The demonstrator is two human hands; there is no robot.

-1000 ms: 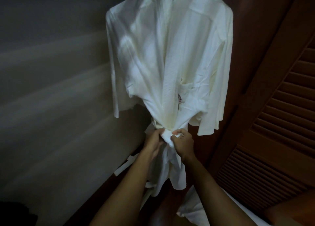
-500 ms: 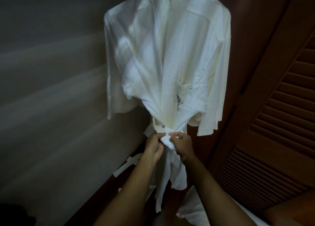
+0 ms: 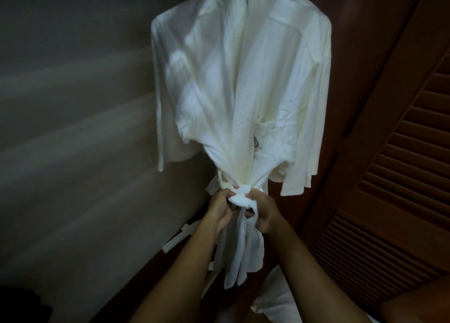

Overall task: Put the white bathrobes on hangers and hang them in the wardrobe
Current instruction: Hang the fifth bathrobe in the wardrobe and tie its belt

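A white bathrobe (image 3: 243,91) hangs by the slatted wardrobe door (image 3: 394,176). The left hand (image 3: 222,207) and right hand (image 3: 264,210) both grip its knotted belt (image 3: 241,197) at the waist.

Bedroom closet: louvered wardrobe door (image 3: 399,176), hanging bathrobe (image 3: 243,91).

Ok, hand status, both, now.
Left hand: fingers curled, gripping the belt knot at the bathrobe waist.
Right hand: fingers curled, gripping the same knot from the other side.

One hanging bathrobe (image 3: 246,91), one louvred door (image 3: 389,200) — two hands, left (image 3: 220,210) and right (image 3: 264,211).
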